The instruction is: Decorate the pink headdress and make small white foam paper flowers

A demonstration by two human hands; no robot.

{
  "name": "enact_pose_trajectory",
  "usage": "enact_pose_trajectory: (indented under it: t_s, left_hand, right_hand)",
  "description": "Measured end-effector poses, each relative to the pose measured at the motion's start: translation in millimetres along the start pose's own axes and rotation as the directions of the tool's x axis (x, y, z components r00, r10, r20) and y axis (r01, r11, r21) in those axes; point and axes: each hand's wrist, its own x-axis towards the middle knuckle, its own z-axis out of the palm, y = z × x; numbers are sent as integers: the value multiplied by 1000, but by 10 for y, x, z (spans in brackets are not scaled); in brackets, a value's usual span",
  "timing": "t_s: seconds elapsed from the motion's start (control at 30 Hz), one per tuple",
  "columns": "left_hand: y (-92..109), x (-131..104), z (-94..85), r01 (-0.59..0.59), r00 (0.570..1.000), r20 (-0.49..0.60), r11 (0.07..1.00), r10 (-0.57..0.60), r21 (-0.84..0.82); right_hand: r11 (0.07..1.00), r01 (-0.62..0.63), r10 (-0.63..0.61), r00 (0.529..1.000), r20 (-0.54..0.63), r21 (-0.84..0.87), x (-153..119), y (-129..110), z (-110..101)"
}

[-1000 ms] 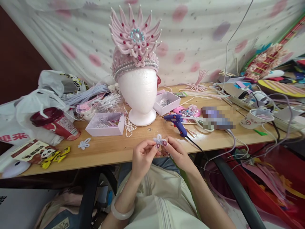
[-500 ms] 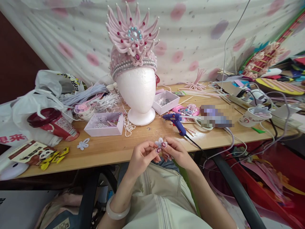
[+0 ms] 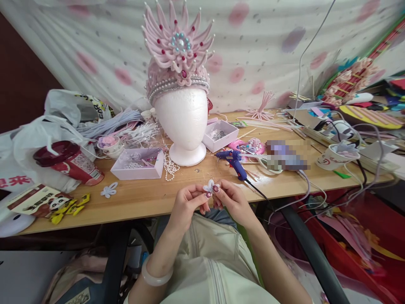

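Between my fingertips, just over the table's front edge, is a small white petalled flower. My left hand pinches it from the left, thumb and fingers closed. From the other side my right hand grips it between thumb and fingers; part of the flower is hidden behind the thumbs. Another white flower lies flat on the table at the left. Beyond my hands stands a white foam head wearing a pink crown with pearls and red beads. To the right lies a blue glue gun.
Two lilac boxes of beads, one left and one right, flank the foam head. A red cup and yellow candies are at the left. Cables and a paper cup sit at the right. The wooden table's edge runs before me.
Both hands stay closed on the white flower, which has shifted slightly left and up in view with a small turn of the petals. The camera view has tilted a little.
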Motion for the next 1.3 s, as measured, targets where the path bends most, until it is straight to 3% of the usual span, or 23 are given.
enact_pose_trajectory:
  t_s: [0.3, 0.43, 0.67, 0.77, 0.87, 1.0, 1.17, 1.3]
  left_hand:
    - [-82, -23, 11, -99, 985, -139, 995, 98, -1]
    - [-70, -46, 0, -145, 979, -125, 982, 160, 125]
    - [-15, -45, -64, -240, 963, -58, 936, 263, 257]
    - [2, -40, -90, -347, 918, -23, 827, 397, 443]
    - [0, -43, -117, -460, 833, 44, 645, 552, 610]
    - [-16, -50, -166, -526, 782, 141, 521, 607, 673]
    - [-8, -53, -190, -534, 788, 173, 518, 590, 668]
    - [8, -33, -176, -430, 887, 110, 716, 448, 549]
  right_hand:
    - [998, -33, 35, 998, -43, 51, -33, 8, 108]
    - [997, -66, 70, 993, -95, 43, -63, -31, 119]
    - [979, -101, 133, 974, -183, 176, -74, -122, 167]
    - [961, -132, 181, 965, -189, 245, -53, -133, 186]
    - [927, -155, 220, 962, -164, 341, -34, -121, 193]
    - [897, -150, 223, 966, -131, 415, -23, -94, 196]
    - [889, -102, 175, 976, -127, 446, -14, -50, 223]
    - [892, -97, 154, 984, -94, 441, -8, -20, 220]
